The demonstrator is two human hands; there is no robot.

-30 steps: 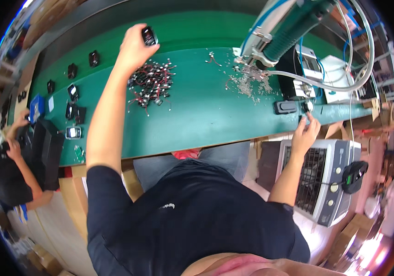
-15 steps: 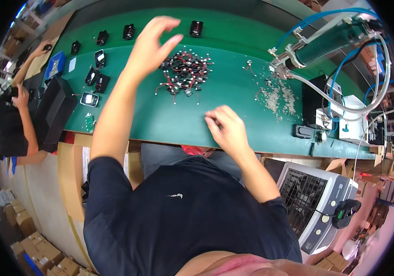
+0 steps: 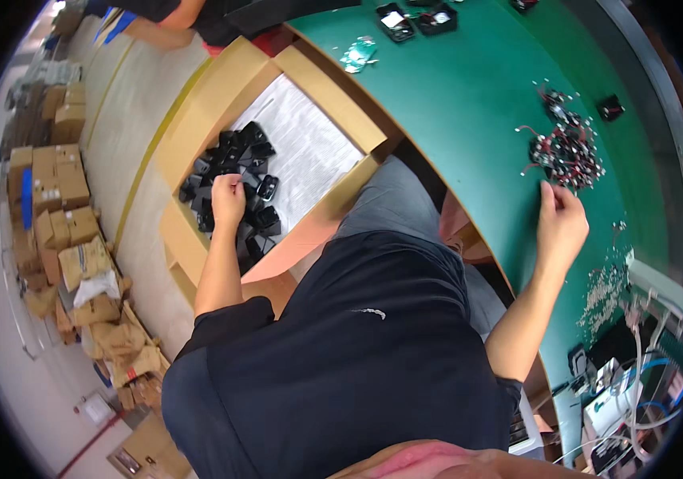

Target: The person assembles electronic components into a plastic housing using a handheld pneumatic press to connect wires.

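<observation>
My left hand (image 3: 228, 201) is down in an open cardboard box (image 3: 186, 104), its fingers curled in among a heap of black plastic housings (image 3: 237, 148). Whether one of them is in its grip is hidden by the fingers. Over the green table (image 3: 477, 120), my right hand (image 3: 562, 229) has thumb and fingers drawn together. Nothing can be made out between them. Just beyond its fingertips lies a pile of small parts with red and black wires (image 3: 569, 156).
Black housings (image 3: 437, 17) and a green-white bundle (image 3: 359, 54) lie toward the table's far left. Small pale pieces (image 3: 603, 295) are scattered near a hose-fed machine (image 3: 669, 311) at right. Stacked cartons (image 3: 54, 180) line the left side. Another person (image 3: 166, 24) is at top left.
The view has swung left, bringing the cardboard box into sight. My left hand has gone from above the table down into the box. My right hand stays over the table, fingers still closed.
</observation>
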